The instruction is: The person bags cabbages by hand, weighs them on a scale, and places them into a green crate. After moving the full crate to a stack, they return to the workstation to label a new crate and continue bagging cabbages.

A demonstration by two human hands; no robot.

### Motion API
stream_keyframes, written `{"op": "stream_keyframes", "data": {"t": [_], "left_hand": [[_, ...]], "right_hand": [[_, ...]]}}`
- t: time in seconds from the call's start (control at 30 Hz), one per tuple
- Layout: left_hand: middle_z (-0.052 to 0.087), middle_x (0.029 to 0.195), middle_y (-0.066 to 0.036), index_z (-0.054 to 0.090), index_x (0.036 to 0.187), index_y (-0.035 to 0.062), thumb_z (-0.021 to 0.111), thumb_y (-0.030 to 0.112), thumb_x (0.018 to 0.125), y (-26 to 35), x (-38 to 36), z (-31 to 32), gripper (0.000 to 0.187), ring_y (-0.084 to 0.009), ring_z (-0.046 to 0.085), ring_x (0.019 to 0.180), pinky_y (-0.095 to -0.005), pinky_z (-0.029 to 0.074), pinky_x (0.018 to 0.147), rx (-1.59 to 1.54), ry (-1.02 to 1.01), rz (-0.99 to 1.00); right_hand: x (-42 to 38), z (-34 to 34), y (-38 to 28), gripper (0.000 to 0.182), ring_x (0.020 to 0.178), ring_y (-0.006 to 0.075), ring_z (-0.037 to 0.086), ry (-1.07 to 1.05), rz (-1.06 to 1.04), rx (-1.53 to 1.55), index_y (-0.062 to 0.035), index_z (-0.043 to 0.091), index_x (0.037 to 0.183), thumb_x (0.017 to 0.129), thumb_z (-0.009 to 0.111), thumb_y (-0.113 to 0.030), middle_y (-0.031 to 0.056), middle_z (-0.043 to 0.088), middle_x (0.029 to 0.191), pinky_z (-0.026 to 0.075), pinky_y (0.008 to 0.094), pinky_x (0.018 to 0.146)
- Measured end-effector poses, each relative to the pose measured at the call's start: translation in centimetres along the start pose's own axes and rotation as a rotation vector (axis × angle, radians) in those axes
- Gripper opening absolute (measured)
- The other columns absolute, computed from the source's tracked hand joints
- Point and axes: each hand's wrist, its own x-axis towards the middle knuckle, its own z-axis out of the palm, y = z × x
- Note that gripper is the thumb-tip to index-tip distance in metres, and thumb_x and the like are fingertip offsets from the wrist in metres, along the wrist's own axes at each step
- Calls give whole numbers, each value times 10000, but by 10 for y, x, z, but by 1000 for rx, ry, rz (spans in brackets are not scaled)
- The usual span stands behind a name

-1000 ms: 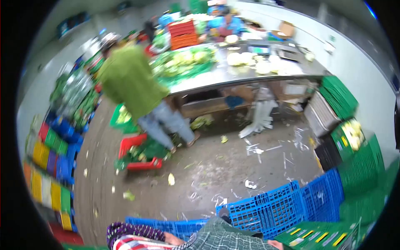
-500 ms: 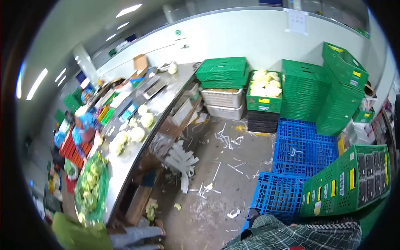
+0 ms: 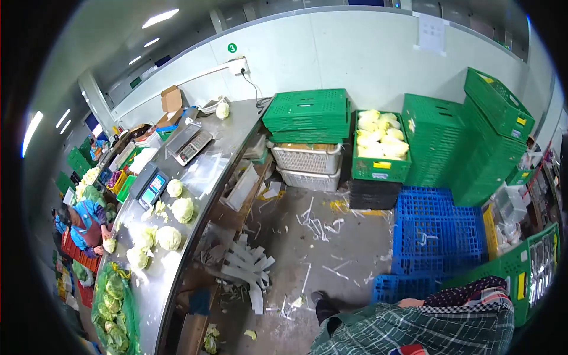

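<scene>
A small part of my right hand shows at the end of a dark dotted sleeve, beside my plaid apron. Its fingers are hidden, so what it holds, if anything, does not show. Nearest to this arm is the green crate with yellow labels at the lower right. Blue plastic pallets lie just beyond it. Nowhere in the picture does my left hand appear.
Along the left runs a metal table with cabbages, a scale and a green net bag. A co-worker stands behind it. Stacked green crates line the wall. White strips litter the floor.
My view has shifted, bringing the wall crates closer. The person in green at lower left has left the picture. More of my sleeve and a bit of my right hand show now.
</scene>
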Motion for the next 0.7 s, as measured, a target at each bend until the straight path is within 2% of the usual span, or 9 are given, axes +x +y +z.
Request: {"op": "stream_keyframes", "data": {"t": [0.03, 0.2, 0.33, 0.4, 0.43, 0.5, 0.57, 0.6, 0.7], "left_hand": [[613, 976, -195, 603, 1047, 23, 594, 325, 842, 5, 29, -10, 365, -350, 592, 903, -419, 475, 795, -2, -7, 12], [613, 971, -198, 603, 1041, 24, 600, 335, 838, 75, 202, -70, 371, -356, 593, 896, -422, 476, 786, 105, -76, 106], [614, 967, -200, 604, 1036, 24, 605, 342, 835, 173, 304, -119, 376, -362, 594, 891, -425, 477, 779, 236, -148, 163], [614, 965, -201, 604, 1033, 24, 608, 346, 834, 205, 348, -145, 379, -364, 594, 888, -426, 478, 775, 253, -153, 192], [614, 964, -201, 604, 1032, 24, 609, 348, 833, 213, 369, -154, 380, -366, 594, 886, -427, 478, 774, 251, -153, 194], [614, 962, -203, 605, 1029, 24, 612, 352, 832, 218, 411, -168, 383, -368, 595, 883, -428, 478, 770, 224, -142, 185], [614, 960, -204, 605, 1027, 24, 614, 356, 830, 218, 445, -184, 386, -371, 595, 880, -429, 479, 766, 179, -111, 156], [615, 959, -204, 605, 1025, 24, 616, 358, 830, 220, 462, -188, 387, -372, 595, 879, -430, 479, 765, 156, -94, 141], [615, 956, -206, 605, 1021, 24, 619, 364, 828, 222, 490, -214, 392, -376, 596, 875, -432, 480, 759, 76, -40, 54]], "right_hand": [[37, -19, 13, 235, 829, 372, 548, -76, -154, 169, 0, 561, 1016, 837, 531, -149, 197, 584, 891, 447, 450, 674], [194, -84, 39, 432, 881, 356, 586, -121, -3, 232, 7, 620, 976, 844, 491, -384, 204, 624, 903, 461, 440, 745], [261, -175, 21, 627, 922, 344, 616, -148, 346, 398, 12, 667, 943, 849, 459, -571, 209, 656, 913, 473, 431, 802], [285, -208, 26, 721, 927, 345, 622, 31, 634, 453, 15, 683, 931, 824, 446, -657, 222, 658, 916, 477, 430, 818], [295, -220, 28, 669, 920, 360, 620, 158, 655, 431, -6, 687, 955, 822, 460, -621, 234, 656, 919, 475, 440, 813], [341, -208, 75, 615, 933, 374, 615, 234, 686, 469, -13, 689, 957, 846, 445, -567, 242, 653, 941, 469, 449, 825], [391, -270, 71, 586, 884, 381, 622, 160, 742, 381, -17, 689, 927, 839, 475, -555, 237, 653, 891, 474, 457, 795], [419, -324, 78, 573, 860, 384, 626, 155, 764, 316, -18, 689, 912, 835, 489, -550, 235, 653, 866, 476, 462, 780], [506, -435, 103, 618, 897, 342, 641, 122, 587, 248, -12, 670, 933, 822, 531, -603, 220, 653, 928, 496, 439, 746]]}}
